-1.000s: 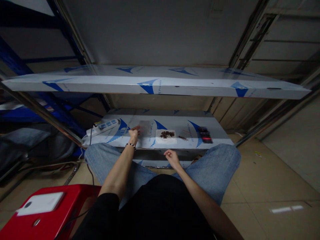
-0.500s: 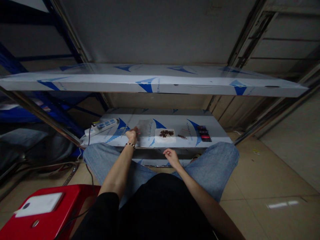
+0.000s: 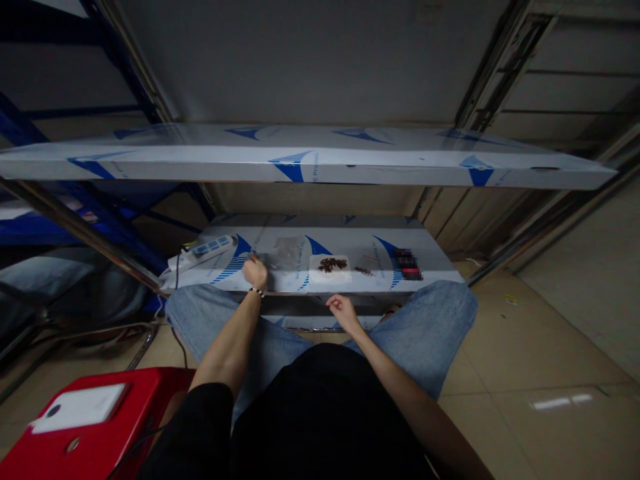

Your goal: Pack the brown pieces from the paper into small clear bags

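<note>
My left hand (image 3: pixel 255 273) rests on the low steel shelf (image 3: pixel 440 267), fingers curled in a pinch at the edge of a clear plastic bag (image 3: pixel 287 252). What the pinch holds is too small to make out. My right hand (image 3: pixel 341 310) hovers above my lap at the shelf's front edge, fingers loosely curled with nothing visible in them. A white sheet (image 3: pixel 329 268) carries a pile of small dark brown pieces (image 3: pixel 333 265). A few loose brown pieces (image 3: pixel 364 271) lie to its right.
A white power strip (image 3: pixel 203 250) with a cable lies at the shelf's left end. A small dark and red object (image 3: pixel 407 265) sits at the right. A wide upper shelf (image 3: pixel 300 163) overhangs. A red stool (image 3: pixel 95 427) with a white pad stands at lower left.
My left hand has drawn back left and toward me, off the clear bag to its left edge. My right hand has stayed in place.
</note>
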The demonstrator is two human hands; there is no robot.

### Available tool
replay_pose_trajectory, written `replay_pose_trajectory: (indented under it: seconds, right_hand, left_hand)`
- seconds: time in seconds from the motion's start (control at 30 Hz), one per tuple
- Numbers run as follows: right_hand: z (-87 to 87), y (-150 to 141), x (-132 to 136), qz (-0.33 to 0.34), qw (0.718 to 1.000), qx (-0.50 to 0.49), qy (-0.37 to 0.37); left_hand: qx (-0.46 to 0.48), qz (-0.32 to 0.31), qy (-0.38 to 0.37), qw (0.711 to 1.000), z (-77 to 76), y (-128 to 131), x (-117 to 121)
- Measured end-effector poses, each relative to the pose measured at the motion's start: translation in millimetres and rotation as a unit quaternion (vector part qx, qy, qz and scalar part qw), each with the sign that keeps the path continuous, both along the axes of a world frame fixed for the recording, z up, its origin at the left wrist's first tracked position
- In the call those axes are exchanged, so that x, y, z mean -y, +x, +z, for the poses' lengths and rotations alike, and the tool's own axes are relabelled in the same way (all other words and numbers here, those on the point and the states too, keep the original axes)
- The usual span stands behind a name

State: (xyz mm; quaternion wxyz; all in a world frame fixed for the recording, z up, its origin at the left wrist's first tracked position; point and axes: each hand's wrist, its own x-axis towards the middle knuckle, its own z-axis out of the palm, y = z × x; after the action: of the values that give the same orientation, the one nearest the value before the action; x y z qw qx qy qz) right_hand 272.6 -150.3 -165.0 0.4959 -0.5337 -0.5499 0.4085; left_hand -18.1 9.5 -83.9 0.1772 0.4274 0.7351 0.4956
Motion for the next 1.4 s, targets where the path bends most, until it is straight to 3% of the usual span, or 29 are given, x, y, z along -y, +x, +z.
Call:
replay_pose_trajectory:
  seconds: [0.07,0.13,0.23,0.3,0.43,0.6,0.73,0.9,1.03,1.17,1.4]
  right_hand:
    - [-0.9,0,0,-0.003,1.000,0.004,0.004]
    - [-0.2,1,0,-0.004,1.000,0.007,0.010]
    - [4.4,0,0,-0.023,0.999,-0.015,0.016]
    - [8.9,-1,0,-0.046,0.998,-0.048,0.004]
    - [19.4,-2,-2,-0.048,0.991,-0.121,-0.027]
    - [39.8,3,-13,-0.013,0.981,-0.192,-0.002]
    - [48.6,4,-22,-0.033,0.979,-0.199,0.038]
    - [32.5,8,-22,-0.137,0.982,-0.109,0.072]
    - [22.5,16,-23,-0.187,0.977,-0.076,0.066]
    - [25.2,18,-25,-0.171,0.979,-0.091,0.059]
    - [31.8,15,-24,-0.159,0.980,-0.089,0.075]
  left_hand:
    - [-0.012,0.082,0.029,0.996,7.4,-2,-1]
    - [-0.021,0.078,0.057,0.995,19.8,-5,-5]
    - [-0.011,-0.017,0.105,0.994,44.8,-5,-11]
    - [0.046,-0.116,0.161,0.979,60.5,2,-9]
    - [0.112,-0.223,0.182,0.951,73.2,36,23]
    - [0.117,-0.406,0.071,0.904,48.5,92,75]
    - [0.144,-0.443,0.027,0.885,16.0,125,97]
    - [0.205,-0.493,-0.060,0.843,-13.2,139,106]
    - [0.168,-0.521,-0.070,0.834,-15.5,137,110]
    - [0.122,-0.542,-0.054,0.830,-11.6,134,112]
    - [0.156,-0.474,-0.033,0.866,-19.6,132,107]
